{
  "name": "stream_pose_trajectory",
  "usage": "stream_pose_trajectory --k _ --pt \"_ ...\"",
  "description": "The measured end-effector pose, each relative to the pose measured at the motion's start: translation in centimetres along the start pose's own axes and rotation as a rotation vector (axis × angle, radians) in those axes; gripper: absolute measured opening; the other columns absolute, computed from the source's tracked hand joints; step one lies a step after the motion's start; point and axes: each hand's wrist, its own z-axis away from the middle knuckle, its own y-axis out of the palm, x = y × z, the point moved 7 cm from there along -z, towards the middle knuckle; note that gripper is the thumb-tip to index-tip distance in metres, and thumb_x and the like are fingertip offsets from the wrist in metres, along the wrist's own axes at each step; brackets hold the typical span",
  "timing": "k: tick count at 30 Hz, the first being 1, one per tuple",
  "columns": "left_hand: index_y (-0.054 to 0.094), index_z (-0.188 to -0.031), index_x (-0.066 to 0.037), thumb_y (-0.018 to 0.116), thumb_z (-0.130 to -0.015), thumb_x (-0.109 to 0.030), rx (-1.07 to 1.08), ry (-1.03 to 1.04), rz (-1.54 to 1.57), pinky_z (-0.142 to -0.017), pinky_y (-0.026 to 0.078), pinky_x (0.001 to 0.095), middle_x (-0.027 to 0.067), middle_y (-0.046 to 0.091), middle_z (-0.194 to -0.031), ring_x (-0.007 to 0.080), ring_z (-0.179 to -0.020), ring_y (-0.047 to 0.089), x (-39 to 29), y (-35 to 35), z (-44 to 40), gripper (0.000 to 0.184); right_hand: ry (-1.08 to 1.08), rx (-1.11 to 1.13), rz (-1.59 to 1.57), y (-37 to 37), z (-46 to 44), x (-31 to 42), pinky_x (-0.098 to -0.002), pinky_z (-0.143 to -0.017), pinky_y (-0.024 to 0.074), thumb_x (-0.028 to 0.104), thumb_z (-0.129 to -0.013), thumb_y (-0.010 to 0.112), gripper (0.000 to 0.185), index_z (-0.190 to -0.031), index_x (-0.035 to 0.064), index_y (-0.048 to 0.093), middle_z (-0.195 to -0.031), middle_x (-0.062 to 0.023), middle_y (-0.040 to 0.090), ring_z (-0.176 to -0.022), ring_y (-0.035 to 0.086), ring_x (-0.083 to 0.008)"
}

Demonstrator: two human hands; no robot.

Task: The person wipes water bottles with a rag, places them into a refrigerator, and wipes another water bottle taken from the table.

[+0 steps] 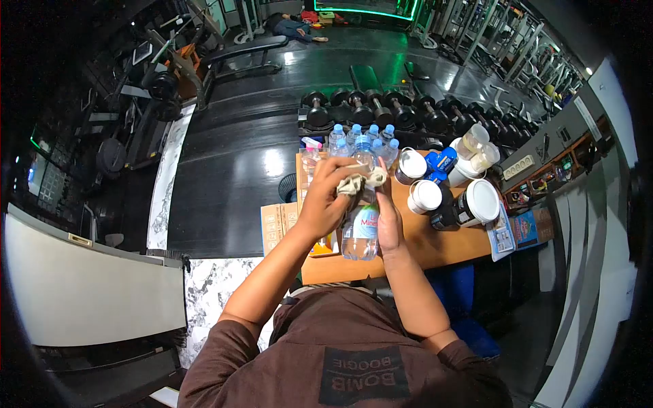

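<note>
A clear water bottle (360,234) with a blue cap and a "Mine..." label is held up over the wooden desk (401,253). My right hand (389,221) is wrapped along the bottle's right side. In my left hand (326,197) is a crumpled light cloth (350,184), pressed against the bottle's upper part; some of the cloth reaches across to my right fingers. Just beyond my hands, several more blue-capped bottles (337,136) stand upright in a group.
White-lidded tubs (483,200) and a blue package (442,162) stand on the desk's right. A cardboard box (272,228) is at its left edge. Dumbbells (360,107) line a rack beyond. A person (292,28) lies on the floor far back.
</note>
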Motion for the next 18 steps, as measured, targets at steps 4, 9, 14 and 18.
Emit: stream_pose_trajectory --k 4,9,14,18 --pt "0.075 -0.119 -0.009 0.065 -0.078 -0.003 0.098 0.002 0.004 -0.098 0.042 0.0431 0.0119 0.064 -0.114 0.0339 -0.108 0.055 -1.1 1.4 3.4 0.042 -0.008 -0.029 0.415 -0.2 -0.1 0.7 -0.0378 -0.122 0.0384 0.032 -0.117 0.04 0.064 -0.173 0.0154 0.016 -0.165 -0.0088 0.039 -0.144 0.048 -0.0211" --pt "0.076 -0.122 -0.011 0.067 -0.077 -0.002 0.302 0.092 0.074 -0.097 0.041 0.0411 0.0105 0.065 -0.114 0.0323 -0.107 0.056 -4.5 1.2 6.2 0.047 0.1 -0.027 0.28 0.2 -0.1 1.1 -0.0403 -0.12 0.0424 0.032 -0.117 0.042 0.064 -0.173 0.0171 0.013 -0.162 -0.0107 0.042 -0.143 0.05 -0.023" --pt "0.076 -0.123 -0.011 0.066 -0.08 0.0 0.174 0.076 0.008 -0.099 0.043 0.0405 0.0101 0.067 -0.117 0.0318 -0.109 0.058 -3.4 -0.2 3.1 0.045 -0.002 -0.002 0.272 0.7 -0.6 0.7 -0.0404 -0.122 0.0383 0.035 -0.117 0.041 0.066 -0.174 0.0179 0.012 -0.166 -0.0106 0.037 -0.146 0.046 -0.0225" --pt "0.076 -0.119 -0.011 0.069 -0.082 -0.004 0.175 0.012 0.007 -0.098 0.042 0.0413 0.01 0.066 -0.118 0.0321 -0.108 0.057 -1.5 0.8 2.7 0.038 -0.037 -0.143 0.527 0.1 -0.8 1.3 -0.0395 -0.124 0.0332 0.034 -0.117 0.041 0.064 -0.174 0.0179 0.015 -0.169 -0.0095 0.034 -0.149 0.042 -0.0217"
